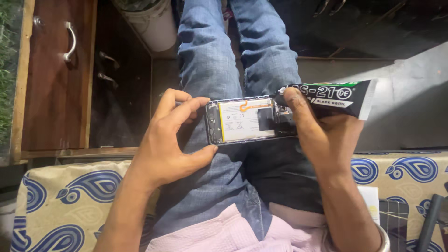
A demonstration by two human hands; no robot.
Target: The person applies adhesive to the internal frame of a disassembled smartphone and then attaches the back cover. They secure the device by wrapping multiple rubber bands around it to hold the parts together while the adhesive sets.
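Observation:
An opened phone (245,120) with its back cover off lies across my lap, its white battery showing. My left hand (170,140) grips the phone's left end between thumb and fingers. My right hand (322,135) holds a black glue tube (333,97) with a white crimped end, its nozzle end hidden behind my thumb over the phone's right part. My legs in blue jeans (210,56) are under the phone.
A brown wooden drawer unit with metal handles (70,42) stands at the left, a white bucket (154,23) beyond it. A patterned blue-and-cream seat cushion (70,196) lies under me. A dark tool (431,219) rests at the right edge.

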